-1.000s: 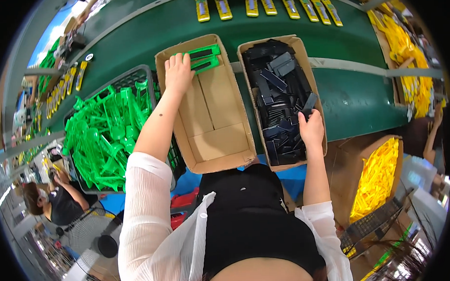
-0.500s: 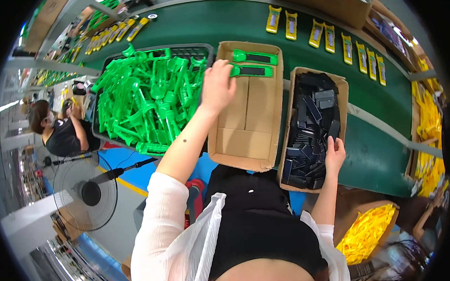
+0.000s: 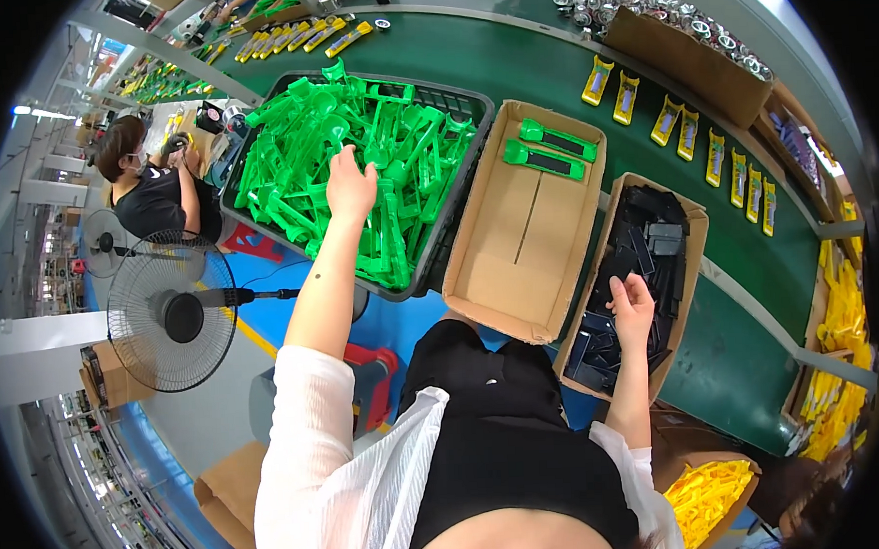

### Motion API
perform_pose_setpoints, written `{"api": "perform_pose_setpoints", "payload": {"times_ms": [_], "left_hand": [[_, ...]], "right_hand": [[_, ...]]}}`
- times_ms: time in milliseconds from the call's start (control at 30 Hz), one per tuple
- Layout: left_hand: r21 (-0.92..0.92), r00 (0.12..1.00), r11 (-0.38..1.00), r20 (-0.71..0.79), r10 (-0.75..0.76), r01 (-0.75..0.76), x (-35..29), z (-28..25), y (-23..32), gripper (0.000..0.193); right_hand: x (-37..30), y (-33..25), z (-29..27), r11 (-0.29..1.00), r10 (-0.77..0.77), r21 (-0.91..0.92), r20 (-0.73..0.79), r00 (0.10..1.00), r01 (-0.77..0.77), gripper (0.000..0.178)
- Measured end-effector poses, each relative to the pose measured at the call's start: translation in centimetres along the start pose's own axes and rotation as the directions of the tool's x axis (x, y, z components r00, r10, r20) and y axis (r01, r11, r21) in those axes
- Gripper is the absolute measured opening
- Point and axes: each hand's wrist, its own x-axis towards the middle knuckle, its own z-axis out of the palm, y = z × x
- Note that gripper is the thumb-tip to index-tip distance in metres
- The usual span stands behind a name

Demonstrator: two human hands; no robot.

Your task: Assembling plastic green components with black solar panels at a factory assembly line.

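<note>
My left hand is over a dark crate heaped with green plastic parts, its fingertips at the heap and its thumb apart from them. These parts are long, with a rounded end. At my right hand, bent fingers and thumb come together at a flat black piece above a cardboard box of similar black pieces. Between the hands stands a shallow cardboard box, where two green parts with black inserts lie side by side at the far end.
Yellow-framed units lie in rows along the green bench. Metal parts fill a carton at the back right. Yellow pieces fill a box at lower right. A fan and a co-worker are at left.
My left hand has gone from the far end of the shallow box to the green heap. My right hand has shifted inward over the black pieces. The whole view has turned somewhat.
</note>
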Motion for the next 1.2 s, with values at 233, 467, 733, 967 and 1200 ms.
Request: {"api": "perform_pose_setpoints", "payload": {"times_ms": [233,467,733,967,1200], "left_hand": [[0.169,0.943,0.978,0.285,-0.171,0.126,3.9,0.4,-0.5,0.025],[-0.248,0.997,0.967,0.065,-0.05,0.065,2.0,-5.5,-2.6,0.032],[-0.345,0.618,-0.529,0.587,0.522,0.775,-5.8,-4.0,0.4,0.024],[-0.575,0.553,-0.161,0.614,0.563,0.802,-9.2,-5.1,8.8,0.038],[-0.777,0.634,0.1,0.575,0.517,0.622,-10.1,-6.1,11.1,0.028]], "right_hand": [[-3.5,-0.5,2.0,0.989,0.074,0.122,0.043,0.996,-0.079,0.014],[-6.4,-2.9,5.6,0.975,0.174,0.131,0.065,0.983,-0.182,0.034],[-3.0,-8.6,14.7,0.848,0.066,0.52,0.097,0.993,-0.107,0.019],[-3.1,-7.9,18.6,0.636,0.092,0.755,0.129,0.987,-0.158,0.017],[-4.9,-9.4,14.4,0.925,0.076,0.349,0.214,0.974,-0.149,0.018]]}}
